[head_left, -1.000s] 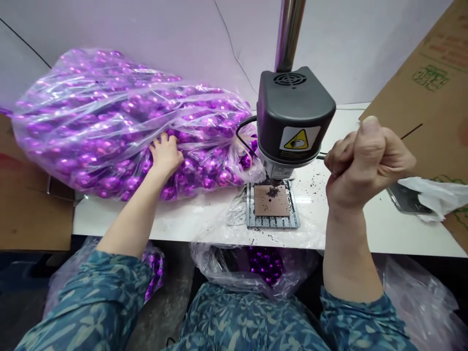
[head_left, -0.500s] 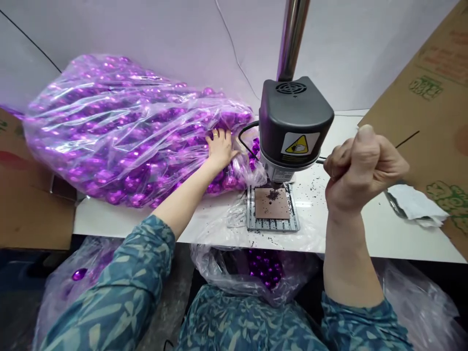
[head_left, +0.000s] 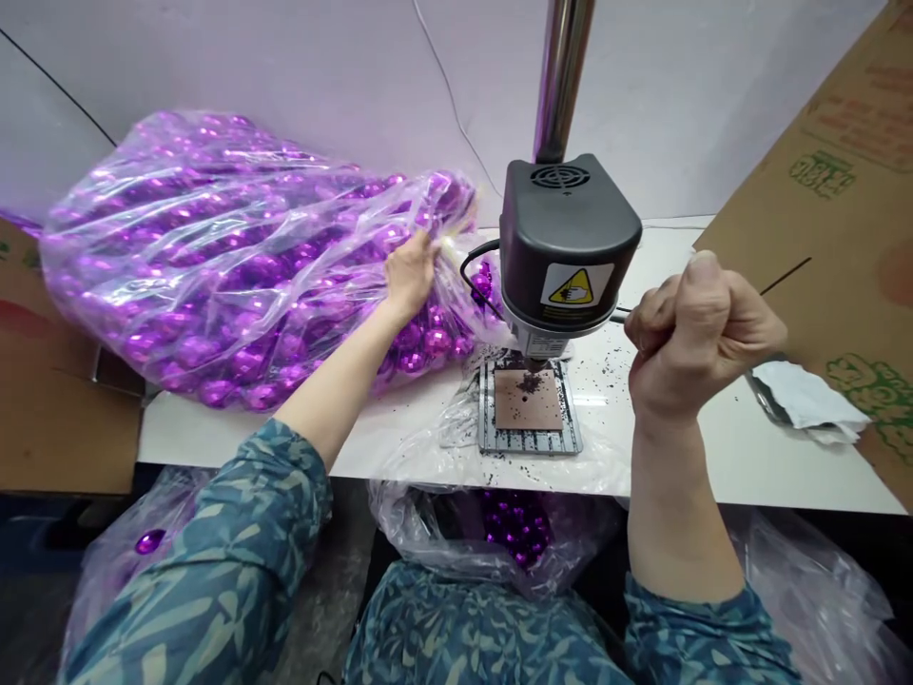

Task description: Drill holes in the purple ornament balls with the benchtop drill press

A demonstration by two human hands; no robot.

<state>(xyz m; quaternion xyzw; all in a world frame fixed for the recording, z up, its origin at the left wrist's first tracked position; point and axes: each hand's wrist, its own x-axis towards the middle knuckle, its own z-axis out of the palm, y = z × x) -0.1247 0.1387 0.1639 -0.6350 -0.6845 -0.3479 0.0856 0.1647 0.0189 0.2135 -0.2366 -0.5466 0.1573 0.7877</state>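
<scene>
A large clear plastic bag full of shiny purple faceted balls lies on the left of the table. My left hand is closed on the bag's plastic near its gathered end, bunching it up. My right hand is a fist beside the drill press, wrapped round its thin dark handle; the grip itself is mostly hidden. Below the drill head, a brown square board with a small hole rests on the slotted metal base. Dark shavings cover part of the board.
Cardboard boxes stand at the left and right. A white cloth or paper lies at the right over a dark-edged object. An open plastic bag of purple balls hangs below the table's front edge. Shavings are scattered around.
My left hand has gone from spread flat on the bag to closed on its plastic, pulling the end up and slightly left. My right fist stays by the drill press.
</scene>
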